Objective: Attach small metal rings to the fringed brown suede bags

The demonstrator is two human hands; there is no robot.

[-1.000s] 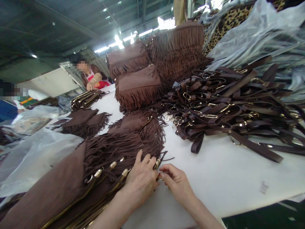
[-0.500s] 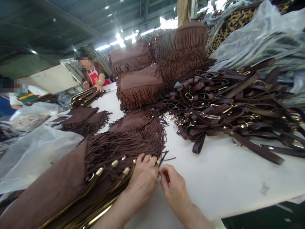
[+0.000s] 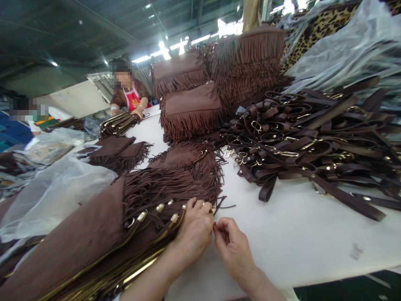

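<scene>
A fanned stack of brown suede fringed bags (image 3: 94,238) with gold zippers lies at the lower left of the white table (image 3: 297,234). My left hand (image 3: 194,234) rests on the stack's near corner, fingers curled over the zipper ends. My right hand (image 3: 233,246) is beside it, thumb and fingers pinched on a small dark piece at that corner, too small to name.
A big heap of dark brown straps with gold clasps (image 3: 313,142) covers the right of the table. More fringed bags (image 3: 194,104) are piled at the back. Clear plastic bags (image 3: 56,192) lie at left. A person in a red apron (image 3: 128,98) works at the far end.
The camera has shifted a little. My right hand has closed from loosely curled fingers into a tighter pinch against the left hand. The far person has leaned toward the table.
</scene>
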